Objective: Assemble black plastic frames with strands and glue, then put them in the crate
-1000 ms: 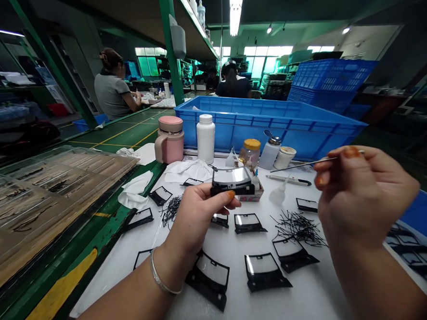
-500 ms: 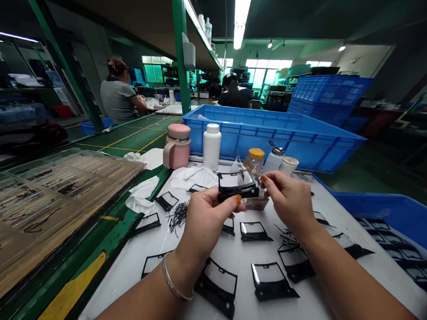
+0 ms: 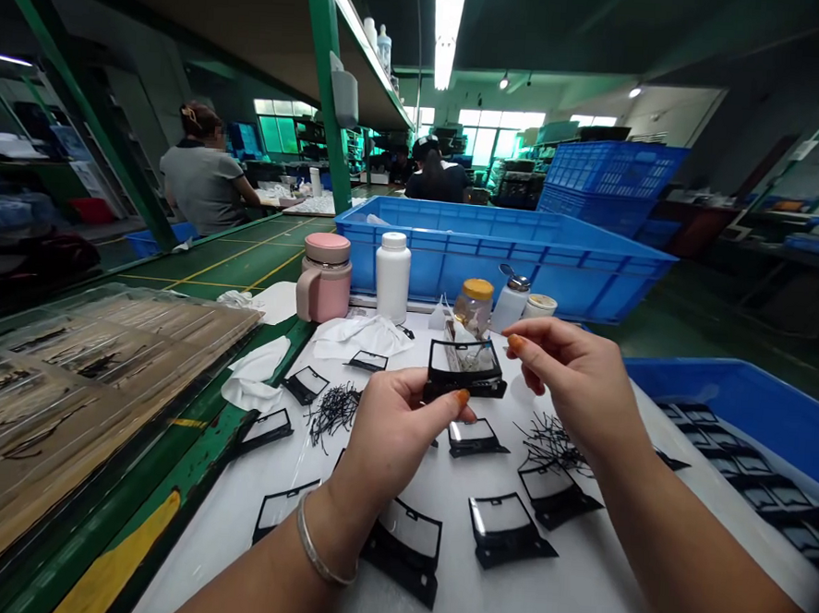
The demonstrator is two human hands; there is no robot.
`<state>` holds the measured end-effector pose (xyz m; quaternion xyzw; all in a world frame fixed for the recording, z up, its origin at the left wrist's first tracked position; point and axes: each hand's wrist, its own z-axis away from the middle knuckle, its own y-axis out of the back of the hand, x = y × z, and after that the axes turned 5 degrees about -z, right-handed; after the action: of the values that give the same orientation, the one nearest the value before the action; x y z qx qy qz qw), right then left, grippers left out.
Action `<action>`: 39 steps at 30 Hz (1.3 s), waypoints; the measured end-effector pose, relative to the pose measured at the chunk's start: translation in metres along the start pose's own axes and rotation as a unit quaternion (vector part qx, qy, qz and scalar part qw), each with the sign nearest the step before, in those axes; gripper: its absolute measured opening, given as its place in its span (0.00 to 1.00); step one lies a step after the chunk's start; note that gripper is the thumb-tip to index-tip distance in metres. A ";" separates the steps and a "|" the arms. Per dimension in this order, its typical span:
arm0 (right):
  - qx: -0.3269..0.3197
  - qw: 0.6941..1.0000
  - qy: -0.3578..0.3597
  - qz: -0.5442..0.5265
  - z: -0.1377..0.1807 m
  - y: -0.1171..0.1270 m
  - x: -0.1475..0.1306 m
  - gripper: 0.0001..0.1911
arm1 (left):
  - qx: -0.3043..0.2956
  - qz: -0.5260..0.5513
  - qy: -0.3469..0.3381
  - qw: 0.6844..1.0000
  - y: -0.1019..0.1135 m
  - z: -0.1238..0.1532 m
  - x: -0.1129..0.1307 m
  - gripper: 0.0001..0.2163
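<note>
My left hand (image 3: 392,430) grips a black frame with a clear window (image 3: 462,369) by its lower edge, holding it up over the white table (image 3: 572,594). My right hand (image 3: 575,377) is closed in a pinch just right of the frame's upper corner; a thin metal tool seems to run from the fingertips to the window, but I cannot make it out clearly. Several more black frames (image 3: 507,525) lie flat on the table below, with two heaps of thin black pins (image 3: 334,404) (image 3: 554,436) left and right of my hands.
A pink mug (image 3: 324,278), white bottle (image 3: 392,276), yellow-lidded jar (image 3: 475,306) and dispenser stand before a big blue crate (image 3: 524,253). A blue tray of frames (image 3: 755,429) is on the right, clear blister trays (image 3: 87,361) on the left. Two people sit at benches behind.
My right hand came in from the far right, where it held a thin metal tool up, to the frame's upper right corner. The left hand tilted the frame's window more upward.
</note>
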<state>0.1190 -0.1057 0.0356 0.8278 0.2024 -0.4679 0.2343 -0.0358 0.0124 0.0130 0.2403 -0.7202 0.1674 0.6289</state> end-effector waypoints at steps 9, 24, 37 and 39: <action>-0.076 0.981 -0.091 -0.153 -0.002 0.010 0.001 0.13 | -0.094 0.060 0.018 0.994 -0.001 -0.002 0.001 0.07; -0.120 0.991 -0.064 0.014 0.009 0.010 -0.023 0.14 | 0.053 -0.404 -0.291 0.865 -0.003 0.003 -0.010 0.07; -0.182 0.973 -0.008 0.144 -0.002 0.030 -0.023 0.08 | -0.020 -0.205 -0.086 0.975 -0.002 -0.003 -0.004 0.07; -0.156 0.983 -0.002 0.098 -0.004 0.038 -0.024 0.07 | -0.002 -0.198 -0.071 0.978 -0.003 -0.002 -0.003 0.15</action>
<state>0.1309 -0.1367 0.0661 0.7960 0.1902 -0.4066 0.4060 -0.0323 0.0111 0.0103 0.3880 -0.7012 0.0202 0.5978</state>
